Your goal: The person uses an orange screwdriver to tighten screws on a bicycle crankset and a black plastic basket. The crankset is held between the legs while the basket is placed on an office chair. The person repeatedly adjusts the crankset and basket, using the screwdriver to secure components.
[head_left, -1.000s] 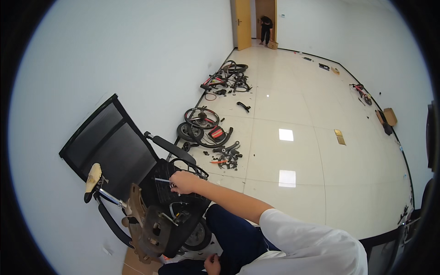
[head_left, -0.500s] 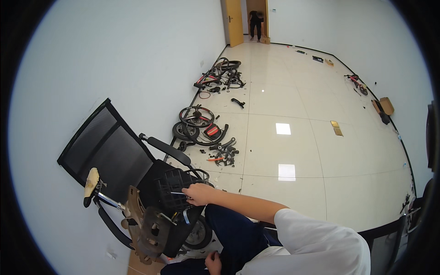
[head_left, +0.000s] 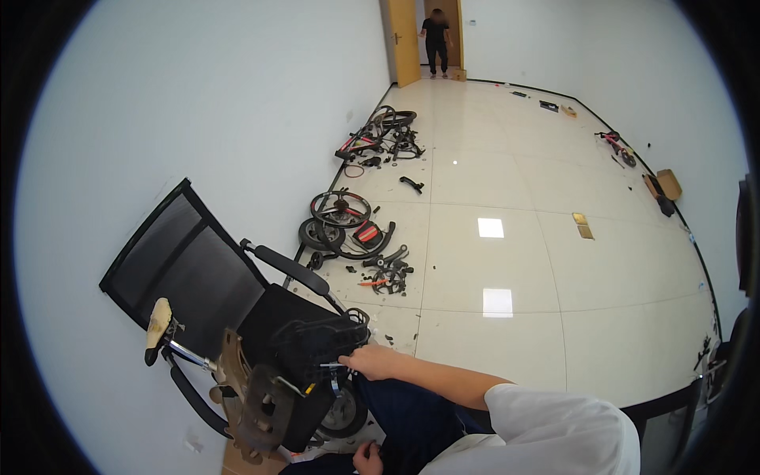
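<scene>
My right hand (head_left: 370, 361) is closed round a thin silver metal tool (head_left: 331, 365), whose exact kind I cannot make out. It is held at the edge of a black wire basket (head_left: 305, 342), beside the seat of a black mesh office chair (head_left: 178, 261). Below it are a yellow-tipped piece (head_left: 309, 389), a silver bracket-like part (head_left: 337, 386) and a small wheel (head_left: 345, 413). My left hand (head_left: 367, 458) rests low by my dark trousers with curled fingers; what they hold, if anything, is hidden.
A worn bicycle saddle (head_left: 160, 321) on a silver post and a brown metal part (head_left: 231, 372) stand against the chair. Wheels (head_left: 340, 207) and dismantled bike parts (head_left: 388, 273) lie along the left wall. A person (head_left: 437, 41) stands in the far doorway.
My right hand has come down and a little right with the silver tool. The basket now sits lower and looks tipped. The person in the doorway has straightened up from bending.
</scene>
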A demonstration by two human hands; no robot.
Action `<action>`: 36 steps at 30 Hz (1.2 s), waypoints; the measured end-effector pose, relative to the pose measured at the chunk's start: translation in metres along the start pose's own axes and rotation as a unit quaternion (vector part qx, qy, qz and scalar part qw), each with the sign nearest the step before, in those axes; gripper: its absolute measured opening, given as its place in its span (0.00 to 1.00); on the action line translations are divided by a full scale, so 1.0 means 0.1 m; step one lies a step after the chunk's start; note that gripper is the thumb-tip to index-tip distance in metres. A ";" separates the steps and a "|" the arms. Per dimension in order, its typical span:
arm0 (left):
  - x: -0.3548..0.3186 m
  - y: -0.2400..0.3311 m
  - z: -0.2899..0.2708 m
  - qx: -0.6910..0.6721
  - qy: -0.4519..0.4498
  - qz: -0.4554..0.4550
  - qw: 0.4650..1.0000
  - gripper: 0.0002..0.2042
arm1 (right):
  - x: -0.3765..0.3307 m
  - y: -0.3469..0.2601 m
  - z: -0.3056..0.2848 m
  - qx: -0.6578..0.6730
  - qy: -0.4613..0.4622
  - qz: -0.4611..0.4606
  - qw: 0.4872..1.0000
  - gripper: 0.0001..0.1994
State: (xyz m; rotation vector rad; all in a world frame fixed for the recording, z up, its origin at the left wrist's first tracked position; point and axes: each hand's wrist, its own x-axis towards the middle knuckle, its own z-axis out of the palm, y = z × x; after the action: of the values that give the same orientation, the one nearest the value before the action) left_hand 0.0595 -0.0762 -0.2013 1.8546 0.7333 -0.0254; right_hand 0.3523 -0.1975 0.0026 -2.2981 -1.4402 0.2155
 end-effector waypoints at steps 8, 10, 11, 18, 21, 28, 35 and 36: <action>0.36 1.90 -0.41 -0.067 0.136 0.186 0.971 0.09 | 0.02 -0.19 0.15 0.018 0.105 -0.033 0.994 0.09; 0.50 2.31 -0.46 -0.014 0.133 0.238 0.962 0.13 | 0.04 -0.20 0.18 0.010 0.138 -0.044 0.989 0.08; 0.58 2.50 -0.46 0.010 0.129 0.259 0.957 0.16 | 0.06 -0.18 0.20 0.017 0.144 -0.042 0.989 0.09; 0.90 2.61 -0.49 0.119 0.083 0.295 0.944 0.20 | 0.11 -0.10 0.37 0.037 0.158 -0.045 0.986 0.09; 0.90 2.63 -0.49 0.143 0.094 0.315 0.933 0.15 | 0.12 -0.09 0.34 0.068 0.155 -0.032 0.985 0.10; 0.88 2.52 -0.47 0.114 0.172 0.344 0.916 0.05 | 0.05 -0.10 0.30 0.071 0.237 -0.067 0.966 0.11; 0.80 2.55 -0.48 0.043 0.181 0.292 0.938 0.04 | 0.03 -0.14 0.29 0.018 0.224 -0.059 0.973 0.11; 0.83 2.49 -0.45 0.009 0.184 0.283 0.941 0.04 | 0.03 -0.13 0.31 0.015 0.238 -0.067 0.969 0.11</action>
State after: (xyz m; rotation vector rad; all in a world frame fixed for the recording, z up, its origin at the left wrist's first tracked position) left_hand 0.2351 -0.0540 -0.0031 2.0500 0.4182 0.7034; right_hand 0.3325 -0.1817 -0.0196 -2.0295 -1.3138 -0.3328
